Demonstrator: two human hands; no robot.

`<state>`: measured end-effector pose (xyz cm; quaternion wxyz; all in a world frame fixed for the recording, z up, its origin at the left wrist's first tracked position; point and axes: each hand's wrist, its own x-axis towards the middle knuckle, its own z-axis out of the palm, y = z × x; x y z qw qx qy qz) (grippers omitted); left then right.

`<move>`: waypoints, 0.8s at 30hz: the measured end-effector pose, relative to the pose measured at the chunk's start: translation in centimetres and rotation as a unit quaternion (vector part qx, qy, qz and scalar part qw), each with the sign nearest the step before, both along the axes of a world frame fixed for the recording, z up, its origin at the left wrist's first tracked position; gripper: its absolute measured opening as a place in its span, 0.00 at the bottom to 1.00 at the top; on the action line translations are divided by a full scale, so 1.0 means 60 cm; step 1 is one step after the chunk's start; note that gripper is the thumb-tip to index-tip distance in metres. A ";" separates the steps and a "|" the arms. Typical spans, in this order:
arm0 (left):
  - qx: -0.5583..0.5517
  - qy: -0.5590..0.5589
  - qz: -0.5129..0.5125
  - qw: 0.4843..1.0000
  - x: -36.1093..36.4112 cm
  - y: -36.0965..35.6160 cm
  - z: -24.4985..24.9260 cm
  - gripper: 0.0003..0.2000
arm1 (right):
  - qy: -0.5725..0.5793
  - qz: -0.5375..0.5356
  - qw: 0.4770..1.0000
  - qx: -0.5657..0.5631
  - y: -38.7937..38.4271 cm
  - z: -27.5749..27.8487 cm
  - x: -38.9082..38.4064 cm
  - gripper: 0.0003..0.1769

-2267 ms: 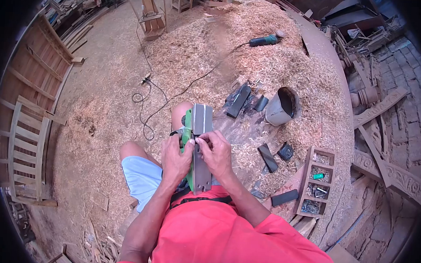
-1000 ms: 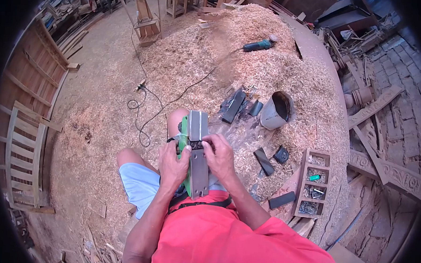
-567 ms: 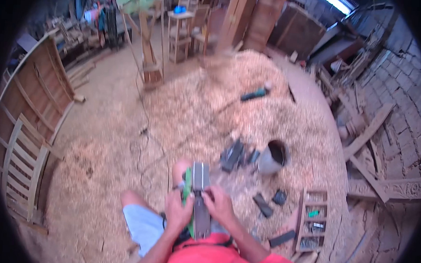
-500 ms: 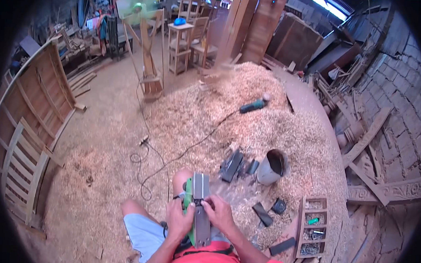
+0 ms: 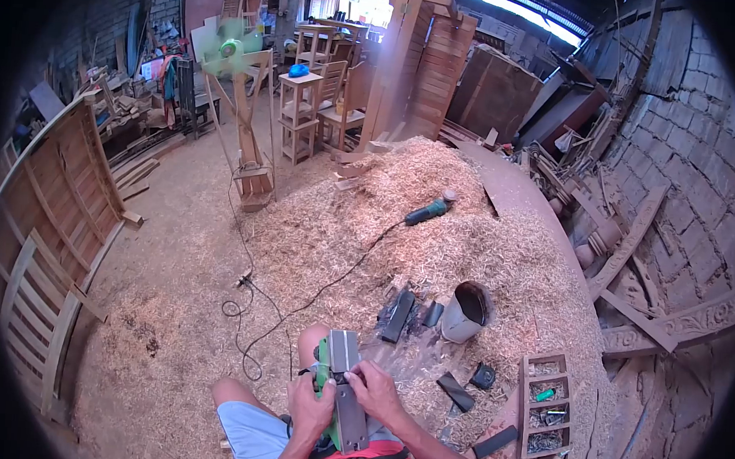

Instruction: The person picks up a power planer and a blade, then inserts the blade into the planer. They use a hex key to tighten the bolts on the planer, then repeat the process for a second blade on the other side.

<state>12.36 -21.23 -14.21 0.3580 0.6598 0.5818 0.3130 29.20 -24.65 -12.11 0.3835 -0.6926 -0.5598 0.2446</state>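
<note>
A green electric planer (image 5: 343, 365) lies upside down on my lap, with its flat metal sole facing up. My left hand (image 5: 311, 404) is wrapped round its left side, the thumb close to the blade slot. From the right, my right hand (image 5: 375, 391) grips the planer's edge, with thumb and fingertips at the slot in the middle of the sole. Whether a small part sits between those fingertips, I cannot make out.
Wood shavings (image 5: 435, 179) cover the floor, and an angle grinder (image 5: 430, 212) with a cable lies on them. To the right are a metal can (image 5: 464, 314), a wooden compartment box (image 5: 528, 410) and carved boards (image 5: 670, 333). A fan (image 5: 230, 47) and stools (image 5: 299, 116) stand farther back.
The camera view has tilted up, so the scene sits lower in the picture. Both hands remain on the planer, at nearly the same places around the slot.
</note>
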 end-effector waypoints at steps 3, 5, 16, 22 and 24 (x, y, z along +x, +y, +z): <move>-0.003 0.005 -0.002 1.000 -0.001 0.001 0.000 0.19 | 0.027 0.015 0.999 0.015 -0.004 0.001 -0.004 0.10; -0.003 0.002 -0.004 1.000 -0.003 -0.002 0.000 0.19 | -0.002 0.009 1.000 0.020 -0.001 -0.012 0.002 0.10; -0.001 0.007 -0.011 1.000 -0.001 0.004 -0.010 0.19 | 0.010 -0.002 1.000 0.025 0.000 -0.017 0.004 0.10; 0.014 0.015 -0.016 1.000 0.002 0.004 -0.005 0.20 | 0.070 -0.016 0.997 -0.011 -0.005 -0.005 0.004 0.09; 0.012 0.017 -0.018 1.000 0.002 0.000 -0.004 0.20 | 0.046 -0.006 0.999 0.025 -0.014 -0.010 -0.001 0.10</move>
